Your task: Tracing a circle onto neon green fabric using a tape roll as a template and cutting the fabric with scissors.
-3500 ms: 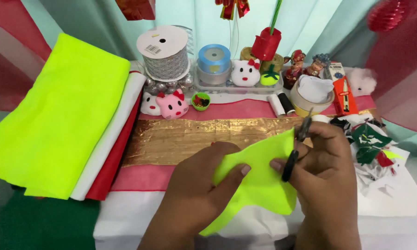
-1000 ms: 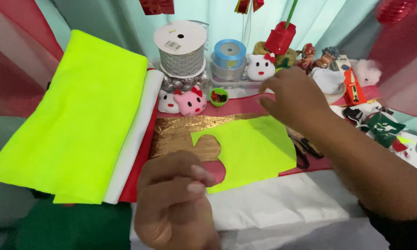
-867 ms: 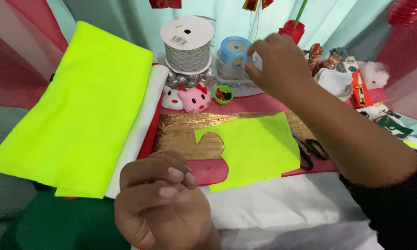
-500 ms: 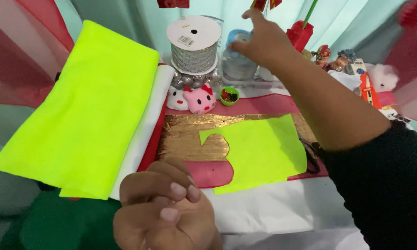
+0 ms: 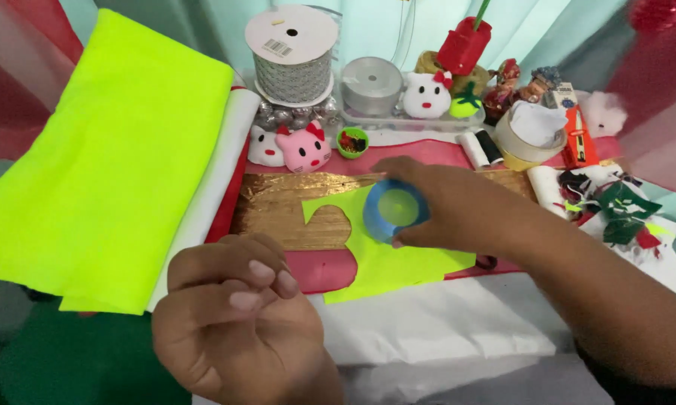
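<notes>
Right now the right hand (image 5: 458,206) grips a blue tape roll (image 5: 395,210), fingers curled around its rim, holding it over the cut neon-yellow felt piece (image 5: 398,255) that lies on the gold strip (image 5: 278,210) and red felt (image 5: 323,270) at the middle of the bench. To handle this well, I judge the roll should be kept steady and low over the felt, with the thumb free on the rim so the tape end can be found without dragging the felt out of place. That arm reaches in from the near right, wrist bent leftward, palm facing down and toward the roll. The left hand (image 5: 237,315) hovers near, loosely curled with fingertips drawn together, holding nothing that I can see. A large neon-yellow fabric fold (image 5: 105,157) lies at the left.
</notes>
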